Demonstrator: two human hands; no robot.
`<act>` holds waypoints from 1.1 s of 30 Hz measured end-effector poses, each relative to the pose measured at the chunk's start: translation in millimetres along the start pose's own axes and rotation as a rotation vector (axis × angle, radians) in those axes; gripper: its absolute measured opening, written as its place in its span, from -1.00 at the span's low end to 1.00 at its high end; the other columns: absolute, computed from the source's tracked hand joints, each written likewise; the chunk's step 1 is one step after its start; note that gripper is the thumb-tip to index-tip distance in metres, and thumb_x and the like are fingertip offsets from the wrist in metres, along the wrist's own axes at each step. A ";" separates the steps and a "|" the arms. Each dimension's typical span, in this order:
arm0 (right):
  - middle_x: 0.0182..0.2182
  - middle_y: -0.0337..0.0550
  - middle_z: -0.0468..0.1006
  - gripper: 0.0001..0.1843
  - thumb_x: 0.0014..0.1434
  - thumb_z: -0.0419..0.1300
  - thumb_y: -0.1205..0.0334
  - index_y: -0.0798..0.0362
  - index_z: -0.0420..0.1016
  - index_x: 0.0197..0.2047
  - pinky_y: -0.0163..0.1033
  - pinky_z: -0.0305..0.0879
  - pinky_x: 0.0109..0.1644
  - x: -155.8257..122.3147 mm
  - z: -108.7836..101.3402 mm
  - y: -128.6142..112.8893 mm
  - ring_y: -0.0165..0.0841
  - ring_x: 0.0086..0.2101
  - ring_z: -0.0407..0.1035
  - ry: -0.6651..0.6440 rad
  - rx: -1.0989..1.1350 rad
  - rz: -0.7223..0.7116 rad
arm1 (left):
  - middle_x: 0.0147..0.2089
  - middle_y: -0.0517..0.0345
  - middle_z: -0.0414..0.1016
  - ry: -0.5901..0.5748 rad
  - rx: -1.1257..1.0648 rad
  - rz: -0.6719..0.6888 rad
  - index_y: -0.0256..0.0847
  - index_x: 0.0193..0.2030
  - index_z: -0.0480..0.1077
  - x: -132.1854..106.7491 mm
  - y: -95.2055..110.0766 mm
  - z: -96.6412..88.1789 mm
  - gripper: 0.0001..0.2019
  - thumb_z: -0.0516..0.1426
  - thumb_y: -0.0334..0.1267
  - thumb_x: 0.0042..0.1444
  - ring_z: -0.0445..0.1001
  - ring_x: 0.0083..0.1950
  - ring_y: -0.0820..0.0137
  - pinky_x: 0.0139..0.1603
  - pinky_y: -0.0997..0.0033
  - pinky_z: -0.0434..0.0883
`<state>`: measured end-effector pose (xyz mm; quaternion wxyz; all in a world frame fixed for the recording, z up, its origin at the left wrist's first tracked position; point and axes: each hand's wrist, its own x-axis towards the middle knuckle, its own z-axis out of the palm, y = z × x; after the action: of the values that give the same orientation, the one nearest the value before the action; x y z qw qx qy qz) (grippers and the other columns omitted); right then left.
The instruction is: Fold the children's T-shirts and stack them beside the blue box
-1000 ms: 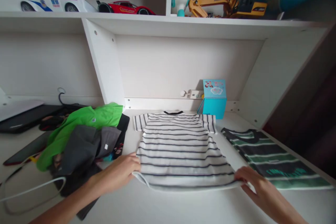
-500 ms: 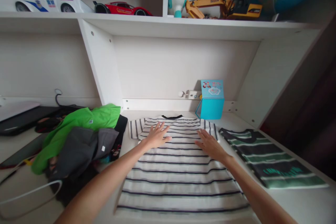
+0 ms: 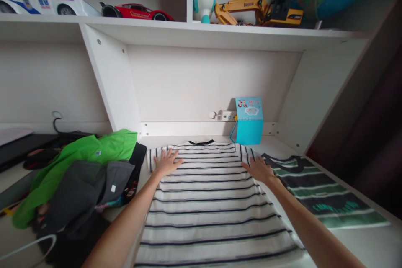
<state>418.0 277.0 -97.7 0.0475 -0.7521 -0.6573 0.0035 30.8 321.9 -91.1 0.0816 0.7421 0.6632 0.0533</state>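
A white T-shirt with dark stripes [image 3: 207, 201] lies spread flat on the white desk, its black-trimmed collar toward the back panel. My left hand [image 3: 166, 162] rests with fingers spread on the shirt's left shoulder, beside the left sleeve. On the opposite side my right hand [image 3: 259, 168] lies on the right sleeve, palm down with its fingers stretched out. Neither hand grips the cloth. Just right of my right hand is a folded green and dark grey striped T-shirt [image 3: 320, 184].
Piled clothes at left include a green garment [image 3: 103, 146] and a dark grey one [image 3: 78, 188]. A blue desk calendar [image 3: 249, 130] stands by a power strip [image 3: 228, 115]. The shelf above [image 3: 220, 31] holds toy vehicles, including a yellow excavator [image 3: 260, 10].
Both hands have slid outward, from the shirt's chest to its left shoulder and right sleeve. The camera view has shifted slightly, so the scene sits further left.
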 end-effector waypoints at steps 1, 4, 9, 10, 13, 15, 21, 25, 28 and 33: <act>0.24 0.25 -0.09 -0.32 0.22 -0.25 -0.05 0.26 0.00 0.25 0.25 -0.13 0.13 4.2 -1.6 -9.6 0.05 0.23 -0.31 0.009 0.000 -0.002 | 0.37 0.14 -0.34 -0.005 -0.005 -0.002 0.11 0.30 -0.12 -0.2 -0.1 -0.1 -0.26 -0.28 0.35 0.01 -0.37 0.32 -0.12 0.08 -0.42 -0.27; 0.29 0.02 -0.19 -0.38 0.22 -0.18 -0.07 0.09 0.01 0.25 0.16 -0.21 0.19 19.5 -2.4 -49.5 -0.08 0.25 -0.42 -0.032 0.034 -0.098 | 0.37 0.16 -0.31 -0.024 -0.013 -0.012 0.14 0.28 -0.09 0.5 1.6 -6.5 -0.27 -0.26 0.36 -0.01 -0.35 0.32 -0.12 0.07 -0.43 -0.25; 0.24 -0.06 -0.02 -0.42 0.18 0.00 -0.05 0.01 0.08 0.20 0.17 -0.12 0.17 49.7 7.1 -112.1 -0.11 0.18 -0.07 -0.089 0.108 -0.210 | 0.29 0.03 0.04 0.012 0.071 -0.047 0.13 0.16 0.19 13.6 15.4 -16.9 -0.39 -0.11 0.27 -0.01 -0.07 0.26 -0.18 0.02 -0.50 -0.27; 0.24 -0.06 -0.03 -0.42 0.20 -0.02 -0.05 0.00 0.04 0.22 0.18 -0.12 0.17 54.3 9.9 -119.1 -0.11 0.18 -0.08 -0.086 0.111 -0.201 | 0.26 0.01 0.11 0.054 0.092 -0.044 0.11 0.14 0.23 17.5 18.2 -15.2 -0.43 -0.12 0.23 0.02 -0.04 0.25 -0.15 0.04 -0.48 -0.29; 0.28 -0.14 -0.11 -0.40 0.23 -0.20 -0.12 -0.11 -0.09 0.28 0.19 -0.21 0.18 62.7 18.5 -127.1 -0.10 0.22 -0.24 -0.076 0.097 -0.141 | 0.31 0.06 -0.01 0.121 0.066 -0.024 0.09 0.21 0.12 28.9 21.7 -3.5 -0.42 -0.24 0.18 0.11 -0.17 0.31 -0.04 0.08 -0.42 -0.26; 0.29 -0.21 -0.15 -0.37 0.20 -0.28 -0.19 -0.18 -0.14 0.29 0.17 -0.28 0.19 64.8 22.7 -125.3 -0.09 0.23 -0.32 -0.065 0.086 -0.102 | 0.36 0.14 -0.20 0.090 0.024 -0.035 0.07 0.28 -0.04 34.8 19.5 4.9 -0.35 -0.29 0.23 0.09 -0.28 0.33 -0.01 0.09 -0.41 -0.21; 0.29 -0.18 -0.17 -0.33 0.18 -0.33 -0.22 -0.17 -0.19 0.30 0.16 -0.31 0.19 65.4 20.0 -120.0 -0.08 0.24 -0.33 -0.072 0.090 -0.064 | 0.37 0.11 -0.34 0.072 0.025 -0.064 -0.09 0.32 -0.13 41.1 12.4 11.1 -0.21 -0.34 0.31 0.03 -0.35 0.34 0.00 0.10 -0.41 -0.21; 0.28 0.01 -0.17 -0.30 0.19 -0.30 -0.21 -0.06 -0.17 0.31 0.29 -0.25 0.13 42.5 5.7 -122.8 0.02 0.23 -0.32 -0.141 0.095 -0.109 | 0.37 0.13 -0.33 0.068 0.024 -0.062 -0.08 0.32 -0.13 41.0 13.7 9.8 -0.22 -0.33 0.31 0.03 -0.36 0.34 0.00 0.10 -0.41 -0.21; 0.29 -0.01 -0.22 -0.26 0.15 -0.26 -0.27 -0.10 -0.18 0.31 0.23 -0.23 0.17 -9.2 -7.7 -123.9 -0.04 0.24 -0.35 -0.196 0.097 -0.234 | 0.37 0.14 -0.31 0.070 0.016 -0.066 -0.07 0.32 -0.12 42.4 13.4 11.5 -0.23 -0.32 0.30 0.04 -0.36 0.34 -0.02 0.11 -0.39 -0.21; 0.29 -0.15 -0.29 -0.35 0.17 -0.25 -0.24 -0.28 -0.30 0.28 0.17 -0.14 0.19 -129.6 -13.7 -101.2 -0.13 0.24 -0.36 -0.155 0.130 -0.554 | 0.37 0.13 -0.33 0.059 0.013 -0.072 -0.07 0.32 -0.12 44.9 12.2 12.9 -0.22 -0.33 0.31 0.03 -0.38 0.34 -0.04 0.11 -0.40 -0.22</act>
<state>301.2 161.2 -83.8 0.0445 -0.5369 -0.8377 0.0898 50.3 364.5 -102.7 0.0589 0.7163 0.6920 0.0680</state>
